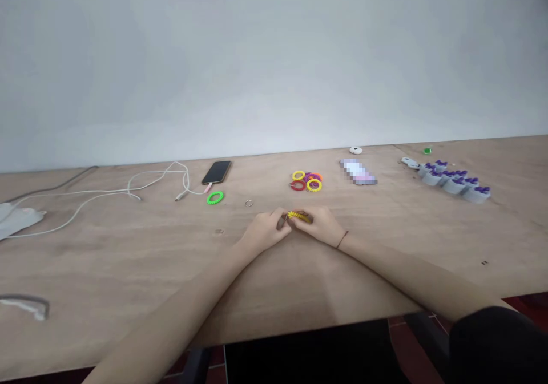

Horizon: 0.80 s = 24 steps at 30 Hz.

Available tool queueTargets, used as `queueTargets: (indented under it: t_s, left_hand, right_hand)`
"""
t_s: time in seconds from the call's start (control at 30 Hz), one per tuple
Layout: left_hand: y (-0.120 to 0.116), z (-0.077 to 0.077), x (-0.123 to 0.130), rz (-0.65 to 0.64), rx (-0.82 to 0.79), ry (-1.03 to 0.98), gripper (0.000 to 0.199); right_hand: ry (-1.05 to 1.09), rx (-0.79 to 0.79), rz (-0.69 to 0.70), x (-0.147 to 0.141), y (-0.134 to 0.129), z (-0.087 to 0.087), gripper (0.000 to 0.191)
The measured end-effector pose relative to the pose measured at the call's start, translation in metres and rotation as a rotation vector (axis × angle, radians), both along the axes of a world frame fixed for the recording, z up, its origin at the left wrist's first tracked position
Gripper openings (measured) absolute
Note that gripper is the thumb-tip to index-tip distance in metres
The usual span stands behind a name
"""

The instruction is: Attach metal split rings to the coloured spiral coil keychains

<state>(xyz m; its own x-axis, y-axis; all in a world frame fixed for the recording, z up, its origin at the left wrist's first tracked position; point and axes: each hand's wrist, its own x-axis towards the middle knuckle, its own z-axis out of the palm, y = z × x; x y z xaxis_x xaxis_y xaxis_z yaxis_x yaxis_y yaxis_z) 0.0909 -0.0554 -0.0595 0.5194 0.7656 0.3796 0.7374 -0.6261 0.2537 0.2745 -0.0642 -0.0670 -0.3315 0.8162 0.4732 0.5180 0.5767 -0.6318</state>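
Both my hands meet over the middle of the table. My right hand [322, 224] is closed around a yellow spiral wrist coil [301, 217], which shows between its thumb and fingers. At the coil's left end my left hand [269, 228] is closed in a pinch; a small metallic glint shows there, but its grip is too small to make out. Just beyond the left hand a loose metal split ring [249, 203] lies on the wood. A green spiral coil [215, 198] lies farther left. Ahead of my hands is a pile of coils with a red coil [298, 185] and yellow, purple and orange ones.
A black phone [217, 172] is plugged into a white cable [166, 171] at left. To the right are a blurred-out flat rectangle [358, 172], a white rounded case [355, 150], and several pale pots with purple tops [454, 185]. The wall [274, 64] bounds the table's back.
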Motion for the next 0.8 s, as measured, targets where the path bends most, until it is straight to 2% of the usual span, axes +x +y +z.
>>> queueTargets:
  t_s: [0.37, 0.57, 0.8]
  left_hand:
    - [0.0019, -0.0029, -0.0011, 0.0, -0.027, 0.003, 0.019]
    - [0.0043, -0.0044, -0.0018, 0.014, -0.062, -0.059, 0.024]
    - [0.0056, -0.0048, -0.0017, 0.041, -0.08, -0.115, 0.025]
  right_hand:
    - [-0.036, 0.047, -0.006, 0.0011, -0.0002, 0.0011, 0.023]
    - [-0.093, 0.097, -0.011, -0.0007, -0.0015, -0.0012, 0.021]
    - [0.011, 0.043, -0.046, -0.0036, -0.0034, 0.0003, 0.017]
